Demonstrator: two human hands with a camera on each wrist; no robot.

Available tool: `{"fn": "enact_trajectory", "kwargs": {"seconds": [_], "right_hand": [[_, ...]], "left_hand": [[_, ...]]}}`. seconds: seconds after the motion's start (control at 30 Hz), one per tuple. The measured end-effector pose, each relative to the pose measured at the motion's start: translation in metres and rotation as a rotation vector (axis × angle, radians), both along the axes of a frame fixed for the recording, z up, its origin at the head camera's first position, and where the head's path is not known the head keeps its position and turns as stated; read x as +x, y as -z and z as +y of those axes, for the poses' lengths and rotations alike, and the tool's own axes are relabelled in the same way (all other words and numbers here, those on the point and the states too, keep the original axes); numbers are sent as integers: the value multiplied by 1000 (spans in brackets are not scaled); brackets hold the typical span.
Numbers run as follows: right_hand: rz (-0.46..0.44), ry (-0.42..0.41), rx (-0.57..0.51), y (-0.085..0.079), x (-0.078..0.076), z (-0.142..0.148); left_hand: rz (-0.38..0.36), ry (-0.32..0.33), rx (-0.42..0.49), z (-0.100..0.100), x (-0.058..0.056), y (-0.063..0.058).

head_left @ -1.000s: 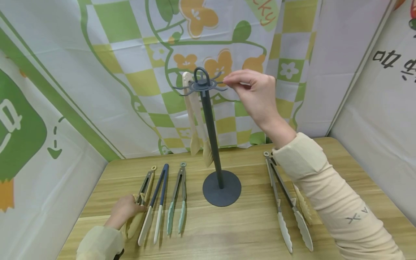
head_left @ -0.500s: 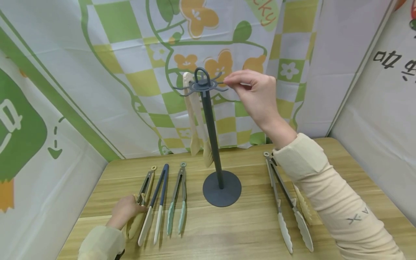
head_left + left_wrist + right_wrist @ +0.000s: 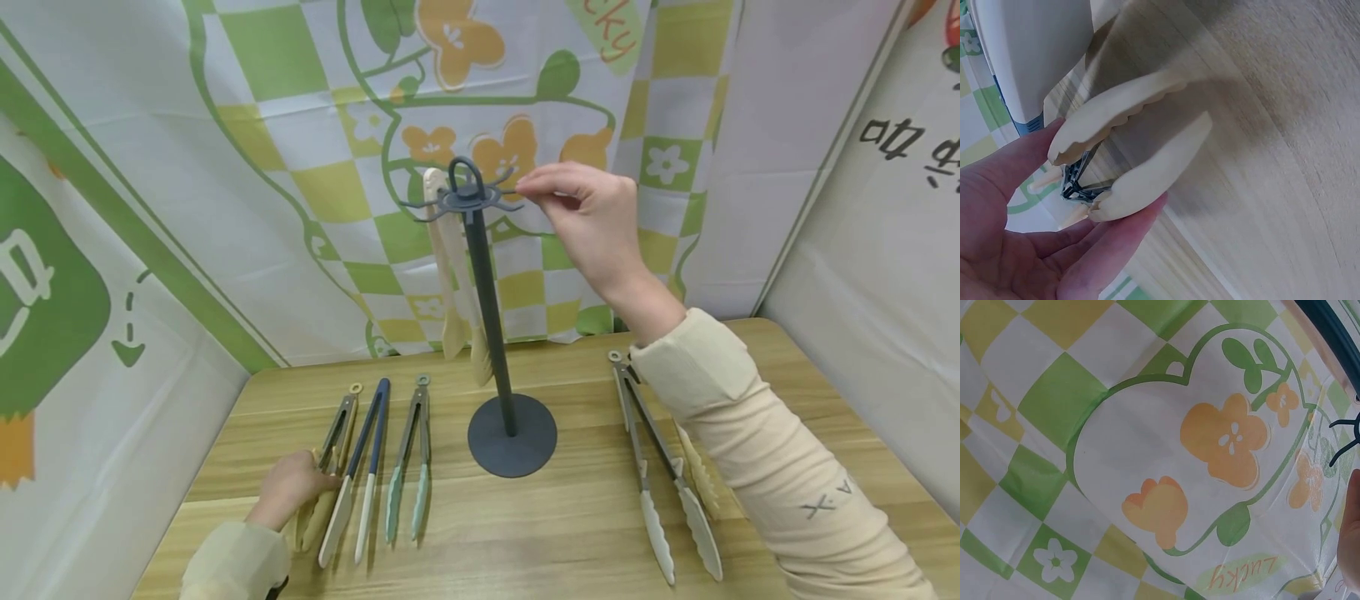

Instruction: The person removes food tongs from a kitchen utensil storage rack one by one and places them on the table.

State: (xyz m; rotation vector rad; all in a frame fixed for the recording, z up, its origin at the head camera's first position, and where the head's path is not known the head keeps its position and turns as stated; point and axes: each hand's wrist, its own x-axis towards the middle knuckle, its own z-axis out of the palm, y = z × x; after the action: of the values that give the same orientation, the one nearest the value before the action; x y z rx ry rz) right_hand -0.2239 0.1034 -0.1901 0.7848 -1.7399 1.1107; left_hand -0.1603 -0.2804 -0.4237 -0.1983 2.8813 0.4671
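My left hand (image 3: pixel 288 487) grips a pair of beige-tipped tongs (image 3: pixel 321 518) at the left of the table. In the left wrist view, thumb and fingers press the two scalloped tong heads (image 3: pixel 1154 178) from opposite sides, with a gap between them. My right hand (image 3: pixel 588 221) is raised, thumb and forefinger pinching the tip of a hook on the dark grey hanging stand (image 3: pixel 487 321). Only an edge of that hand (image 3: pixel 1350 537) enters the right wrist view, beside the hooks. Pale wooden-looking utensils (image 3: pixel 453 267) hang from the stand's left side.
Right of my left hand lie blue-and-white tongs (image 3: pixel 380 417) and mint-tipped tongs (image 3: pixel 422 492). White-tipped tongs (image 3: pixel 652 517) lie at the right, with cream scalloped tongs (image 3: pixel 697 471) partly hidden by my right sleeve. A patterned cloth (image 3: pixel 360 225) hangs behind the table (image 3: pixel 540 533).
The beige tongs turn slightly under my left hand. My right hand keeps its place at the hook, and the other tongs stay put.
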Motion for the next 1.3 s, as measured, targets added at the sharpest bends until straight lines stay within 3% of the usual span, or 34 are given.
{"fn": "enact_trajectory", "kwargs": {"seconds": [0.3, 0.57, 0.73, 0.97, 1.3], "right_hand": [[33, 15, 28, 0, 1, 1], [177, 73, 110, -2, 8, -1], [223, 67, 171, -4, 14, -2], [234, -8, 198, -4, 18, -4], [289, -17, 175, -4, 19, -8]], "left_hand": [[1, -2, -3, -1, 0, 1], [-19, -9, 6, -2, 0, 2], [-46, -8, 7, -1, 1, -1], [-65, 14, 38, 8, -2, -19], [67, 31, 84, 34, -11, -43]]}}
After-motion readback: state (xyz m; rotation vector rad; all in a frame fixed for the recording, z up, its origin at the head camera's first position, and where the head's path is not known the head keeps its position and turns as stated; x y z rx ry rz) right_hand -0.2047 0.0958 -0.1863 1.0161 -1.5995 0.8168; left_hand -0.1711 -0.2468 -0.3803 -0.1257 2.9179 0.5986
